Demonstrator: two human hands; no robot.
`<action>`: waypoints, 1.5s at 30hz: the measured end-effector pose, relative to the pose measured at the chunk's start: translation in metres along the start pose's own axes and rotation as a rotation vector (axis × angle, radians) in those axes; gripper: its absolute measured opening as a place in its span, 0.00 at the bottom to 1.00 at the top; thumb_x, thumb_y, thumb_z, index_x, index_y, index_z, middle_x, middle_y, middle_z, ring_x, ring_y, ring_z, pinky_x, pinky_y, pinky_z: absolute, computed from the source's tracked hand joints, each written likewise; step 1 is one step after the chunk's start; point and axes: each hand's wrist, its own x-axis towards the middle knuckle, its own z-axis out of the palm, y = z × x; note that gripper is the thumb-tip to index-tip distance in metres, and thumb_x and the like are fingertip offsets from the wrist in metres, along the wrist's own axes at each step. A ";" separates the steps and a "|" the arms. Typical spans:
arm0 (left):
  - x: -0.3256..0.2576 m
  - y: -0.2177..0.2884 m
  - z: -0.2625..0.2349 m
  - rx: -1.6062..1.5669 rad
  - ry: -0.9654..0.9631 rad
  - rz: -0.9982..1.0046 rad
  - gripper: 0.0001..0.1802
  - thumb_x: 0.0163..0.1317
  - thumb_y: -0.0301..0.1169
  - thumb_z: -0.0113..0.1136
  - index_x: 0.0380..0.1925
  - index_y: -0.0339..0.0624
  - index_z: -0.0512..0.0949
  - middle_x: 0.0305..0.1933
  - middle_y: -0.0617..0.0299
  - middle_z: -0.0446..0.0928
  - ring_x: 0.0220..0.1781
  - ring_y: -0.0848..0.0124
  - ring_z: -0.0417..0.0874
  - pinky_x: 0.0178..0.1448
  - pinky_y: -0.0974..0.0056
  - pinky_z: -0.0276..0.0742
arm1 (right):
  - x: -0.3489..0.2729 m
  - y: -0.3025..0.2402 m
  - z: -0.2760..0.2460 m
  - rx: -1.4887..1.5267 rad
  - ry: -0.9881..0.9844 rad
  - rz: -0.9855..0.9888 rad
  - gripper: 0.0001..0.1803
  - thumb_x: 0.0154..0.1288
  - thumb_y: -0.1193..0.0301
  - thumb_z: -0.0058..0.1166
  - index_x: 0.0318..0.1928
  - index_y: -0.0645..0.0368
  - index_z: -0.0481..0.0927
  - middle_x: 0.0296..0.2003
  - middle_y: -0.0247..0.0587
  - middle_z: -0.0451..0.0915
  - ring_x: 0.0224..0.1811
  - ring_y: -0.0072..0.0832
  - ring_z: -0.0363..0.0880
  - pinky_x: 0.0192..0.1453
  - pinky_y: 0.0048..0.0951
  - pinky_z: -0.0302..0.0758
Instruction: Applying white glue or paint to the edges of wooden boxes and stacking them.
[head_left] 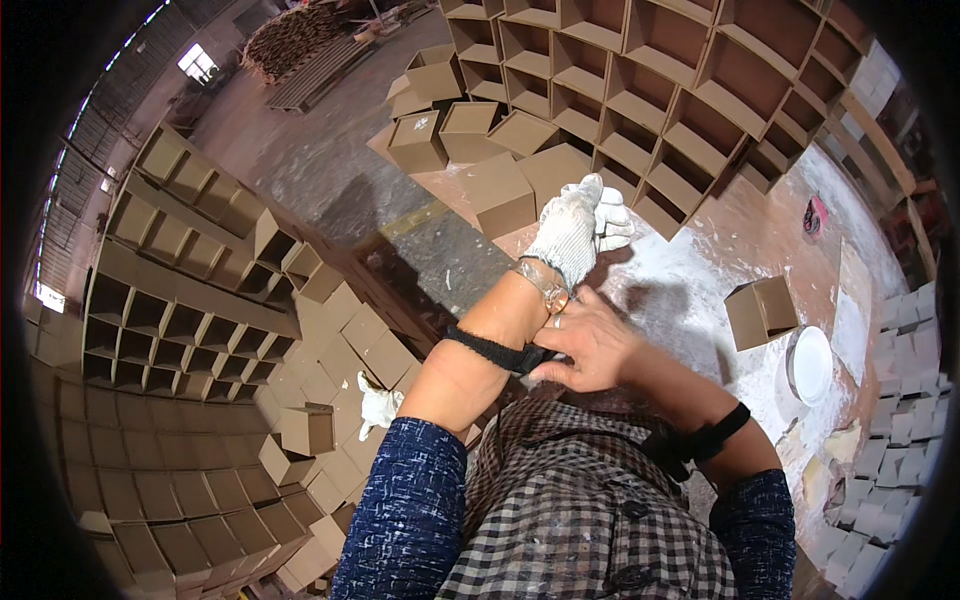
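Observation:
My left hand (583, 226) wears a white knitted glove and stretches away from me, its fingers curled in with nothing showing between them. A clear band (543, 284) circles that wrist, just below the glove cuff. Further down the forearm a black strap (488, 351) runs around the arm. My right hand (597, 345) is bare, with a ring on one finger. It lies across the left forearm, its thumb and fingers closed at the end of the black strap. Another white glove (379, 404) rests on brown boards to the left.
Brown compartment shelving (610, 85) stands ahead, with loose open boxes (497, 190) before it. More compartment units (180, 320) are stacked at left. At right are a single brown box (760, 312), a white round tub (809, 366), a powder-covered surface (690, 300) and stacked white pieces (905, 420).

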 end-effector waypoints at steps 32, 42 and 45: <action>-0.042 -0.046 -0.051 1.997 -0.227 0.536 0.15 0.43 0.35 0.58 0.28 0.36 0.81 0.22 0.53 0.79 0.27 0.58 0.81 0.33 0.54 0.73 | 0.042 -0.078 0.002 0.738 0.129 0.812 0.10 0.62 0.70 0.59 0.36 0.65 0.75 0.28 0.35 0.78 0.30 0.18 0.74 0.36 0.22 0.73; -0.049 -0.045 -0.052 1.956 -0.179 0.508 0.15 0.43 0.35 0.58 0.28 0.36 0.81 0.23 0.53 0.79 0.27 0.57 0.81 0.33 0.54 0.73 | 0.078 -0.040 -0.026 1.054 -0.347 0.922 0.13 0.57 0.65 0.62 0.32 0.62 0.76 0.23 0.30 0.73 0.24 0.17 0.70 0.24 0.21 0.66; -0.049 -0.048 -0.055 1.947 -0.174 0.495 0.15 0.43 0.35 0.58 0.28 0.36 0.81 0.23 0.53 0.79 0.27 0.57 0.81 0.33 0.54 0.73 | 0.084 -0.027 -0.022 0.967 -0.549 0.875 0.14 0.57 0.66 0.62 0.36 0.64 0.76 0.25 0.31 0.74 0.25 0.18 0.71 0.24 0.21 0.67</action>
